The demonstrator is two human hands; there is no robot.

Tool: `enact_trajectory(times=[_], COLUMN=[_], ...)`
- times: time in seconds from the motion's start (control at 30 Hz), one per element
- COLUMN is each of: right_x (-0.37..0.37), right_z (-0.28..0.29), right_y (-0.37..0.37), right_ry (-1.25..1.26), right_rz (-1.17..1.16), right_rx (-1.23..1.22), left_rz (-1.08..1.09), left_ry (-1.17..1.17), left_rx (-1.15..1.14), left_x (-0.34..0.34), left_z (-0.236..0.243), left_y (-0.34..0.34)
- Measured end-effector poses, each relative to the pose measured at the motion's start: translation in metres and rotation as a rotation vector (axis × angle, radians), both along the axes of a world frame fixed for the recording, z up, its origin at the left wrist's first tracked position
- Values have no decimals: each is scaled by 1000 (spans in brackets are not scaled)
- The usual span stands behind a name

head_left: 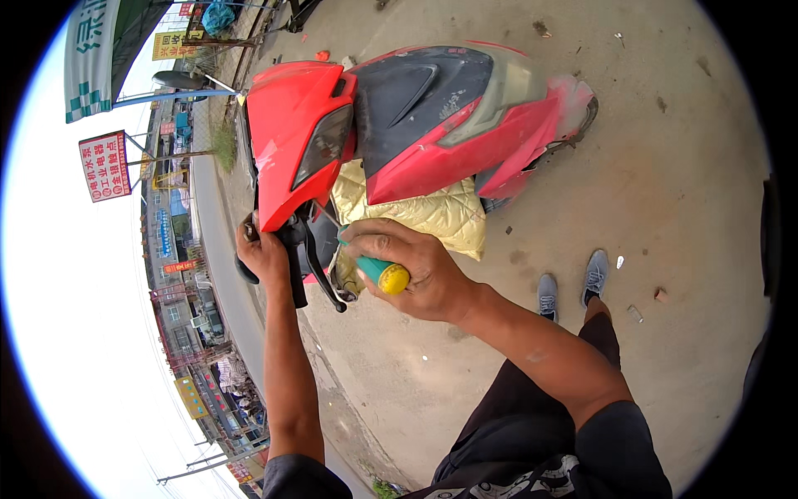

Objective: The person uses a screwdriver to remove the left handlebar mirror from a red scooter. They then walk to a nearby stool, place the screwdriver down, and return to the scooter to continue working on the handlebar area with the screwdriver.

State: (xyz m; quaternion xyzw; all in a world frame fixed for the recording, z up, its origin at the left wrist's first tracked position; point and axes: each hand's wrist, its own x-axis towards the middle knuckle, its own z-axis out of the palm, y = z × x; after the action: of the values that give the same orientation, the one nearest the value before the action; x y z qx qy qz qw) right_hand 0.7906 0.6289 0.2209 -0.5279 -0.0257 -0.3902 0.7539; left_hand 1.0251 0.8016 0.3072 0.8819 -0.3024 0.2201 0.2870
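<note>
A red scooter [295,125] stands in front of me, its front to the upper right. In my right hand [428,270] is a screwdriver [378,268] with a green handle and a yellow end. Its metal shaft runs up-left toward the lower edge of the red headlight cover [287,179]; the tip's exact contact cannot be made out. My left hand [266,256] grips the cover's near corner, beside the handlebar, with its fingertips partly hidden. Between my hands are a black brake lever [320,266] and the black handlebar grip [297,274].
A pale yellow quilted cover [416,218] hangs at the scooter's near side. A black mirror [179,80] sticks out on the far left. Bits of litter lie on the concrete ground [665,208]. A road and shopfronts run along the left, with a signboard [105,166].
</note>
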Motion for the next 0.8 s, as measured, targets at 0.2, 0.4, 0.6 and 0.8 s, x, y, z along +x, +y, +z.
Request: enact_trajectory(times=[0.2,0.4,0.6,0.8], right_x=[9,22,30,43], right_z=[-21,-31,-36,-39], right_y=[-6,-12,-28,-32], right_ry=[-87,-171,-186,-259], right_rz=[-31,-18,78,-59], right_rx=[163,440,455,444], left_rz=[14,88,108,103], left_ry=[-2,-33,-23,-1], left_rx=[83,170,198,161], left_x=[-8,-3,6,-3], left_z=[6,11,18,13], left_y=[-2,3,13,4])
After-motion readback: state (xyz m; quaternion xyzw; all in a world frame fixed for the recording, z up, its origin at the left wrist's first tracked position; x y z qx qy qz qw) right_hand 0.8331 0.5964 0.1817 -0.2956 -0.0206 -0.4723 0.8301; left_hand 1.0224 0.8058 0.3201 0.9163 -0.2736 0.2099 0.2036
